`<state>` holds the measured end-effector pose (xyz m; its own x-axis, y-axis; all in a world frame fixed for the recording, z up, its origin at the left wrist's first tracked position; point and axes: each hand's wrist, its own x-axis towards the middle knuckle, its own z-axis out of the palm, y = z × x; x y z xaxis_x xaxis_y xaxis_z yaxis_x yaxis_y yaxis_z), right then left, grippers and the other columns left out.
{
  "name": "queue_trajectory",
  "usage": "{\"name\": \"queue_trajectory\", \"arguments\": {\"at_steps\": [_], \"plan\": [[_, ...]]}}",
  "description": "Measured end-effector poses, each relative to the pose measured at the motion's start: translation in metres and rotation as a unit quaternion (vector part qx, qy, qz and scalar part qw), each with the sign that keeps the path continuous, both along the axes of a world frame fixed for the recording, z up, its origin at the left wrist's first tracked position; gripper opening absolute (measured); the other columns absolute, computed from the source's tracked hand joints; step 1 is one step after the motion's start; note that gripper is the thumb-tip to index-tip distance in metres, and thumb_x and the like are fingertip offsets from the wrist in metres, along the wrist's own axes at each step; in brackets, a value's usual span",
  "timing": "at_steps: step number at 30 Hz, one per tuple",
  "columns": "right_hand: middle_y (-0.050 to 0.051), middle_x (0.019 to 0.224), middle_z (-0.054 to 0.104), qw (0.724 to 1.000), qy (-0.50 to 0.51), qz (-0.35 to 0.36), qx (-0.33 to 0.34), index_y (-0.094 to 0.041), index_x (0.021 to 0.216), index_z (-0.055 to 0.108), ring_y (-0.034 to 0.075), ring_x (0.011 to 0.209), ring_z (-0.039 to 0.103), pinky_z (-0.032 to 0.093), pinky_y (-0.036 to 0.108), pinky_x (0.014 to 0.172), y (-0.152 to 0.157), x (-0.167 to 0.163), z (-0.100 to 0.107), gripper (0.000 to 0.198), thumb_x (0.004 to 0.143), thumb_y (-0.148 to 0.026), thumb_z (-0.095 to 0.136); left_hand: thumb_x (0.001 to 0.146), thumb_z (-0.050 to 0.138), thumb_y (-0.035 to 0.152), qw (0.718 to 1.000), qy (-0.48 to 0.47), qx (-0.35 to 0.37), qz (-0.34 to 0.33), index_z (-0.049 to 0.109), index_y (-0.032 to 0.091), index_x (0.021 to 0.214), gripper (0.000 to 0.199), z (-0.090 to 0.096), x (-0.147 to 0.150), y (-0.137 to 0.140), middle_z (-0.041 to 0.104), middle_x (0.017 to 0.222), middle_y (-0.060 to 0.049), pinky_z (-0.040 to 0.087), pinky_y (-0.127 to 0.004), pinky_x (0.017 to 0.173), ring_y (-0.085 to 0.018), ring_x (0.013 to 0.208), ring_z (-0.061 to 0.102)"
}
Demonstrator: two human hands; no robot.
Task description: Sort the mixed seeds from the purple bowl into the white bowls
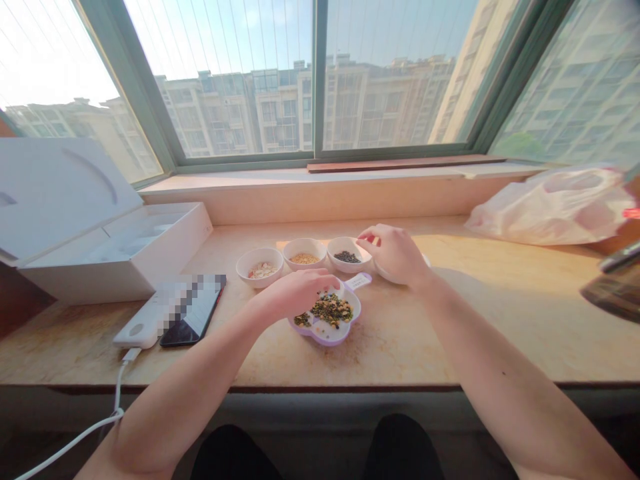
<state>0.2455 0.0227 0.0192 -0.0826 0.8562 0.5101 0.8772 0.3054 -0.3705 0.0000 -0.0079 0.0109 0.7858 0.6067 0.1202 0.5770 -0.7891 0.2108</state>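
Observation:
A white dish with a purple rim and a short handle [359,281] holds a mix of green, black and tan beans or grains [333,310]. Over its far left part is my left hand [305,292], fingers bent down and closed, their tips partly hidden. My right hand [393,250] is at the right rim of a white bowl [351,269] of black beans [347,257]. Its fingers are drawn together; whether anything is between them is hidden. Beside that bowl stand a bowl of tan grains [304,258] and a bowl of pale flat pieces [262,271]. Another white bowl [393,273] is mostly covered by my right hand.
At left are an open white box [165,243], a white power bank with a cable [143,327] and a dark phone [193,327]. A plastic bag [555,207] lies at right, near a dark shiny object [613,287]. Windows rise behind the counter [400,360].

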Motion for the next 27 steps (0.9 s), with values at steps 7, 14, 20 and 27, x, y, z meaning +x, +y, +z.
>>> {"name": "queue_trajectory", "arguments": {"at_steps": [7, 14, 20, 27], "plan": [[0.015, 0.098, 0.077, 0.95, -0.132, -0.212, -0.188, -0.021, 0.092, 0.078, 0.03, 0.089, 0.071, 0.046, 0.034, 0.068, 0.003, 0.025, 0.004, 0.023, 0.087, -0.029, 0.057, 0.089, 0.047, -0.001, 0.995, -0.091, 0.05, 0.002, 0.066, 0.025, 0.128, 0.051, 0.003, 0.002, -0.004, 0.068, 0.123, -0.005, 0.055, -0.03, 0.091, -0.019, 0.107, 0.069], [0.017, 0.093, 0.077, 0.94, -0.131, -0.217, -0.228, -0.019, 0.09, 0.078, 0.031, 0.087, 0.072, 0.045, 0.034, 0.066, 0.004, 0.025, 0.005, 0.024, 0.084, -0.026, 0.057, 0.09, 0.048, -0.002, 0.986, -0.142, 0.087, -0.008, 0.058, 0.029, 0.138, 0.058, 0.001, 0.0, -0.004, 0.066, 0.125, -0.004, 0.056, -0.031, 0.091, -0.018, 0.108, 0.068], [0.01, 0.094, 0.079, 0.997, -0.029, 0.028, -0.062, -0.019, 0.096, 0.08, 0.023, 0.084, 0.069, 0.047, 0.032, 0.075, 0.001, 0.007, 0.001, 0.028, 0.092, -0.032, 0.056, 0.089, 0.049, -0.004, 0.973, -0.199, 0.118, -0.007, 0.058, 0.028, 0.134, 0.056, -0.004, -0.001, 0.0, 0.066, 0.125, -0.005, 0.058, -0.031, 0.087, -0.017, 0.102, 0.069], [0.003, 0.07, 0.065, 0.923, 0.173, 0.292, -0.183, -0.016, 0.087, 0.076, 0.013, 0.062, 0.053, 0.036, 0.027, 0.056, -0.016, -0.027, -0.011, 0.049, 0.09, -0.062, 0.061, 0.091, 0.052, -0.001, 0.96, -0.239, 0.145, -0.006, 0.058, 0.029, 0.134, 0.053, -0.007, 0.0, 0.003, 0.067, 0.118, -0.005, 0.059, -0.031, 0.085, -0.016, 0.1, 0.068]]}}
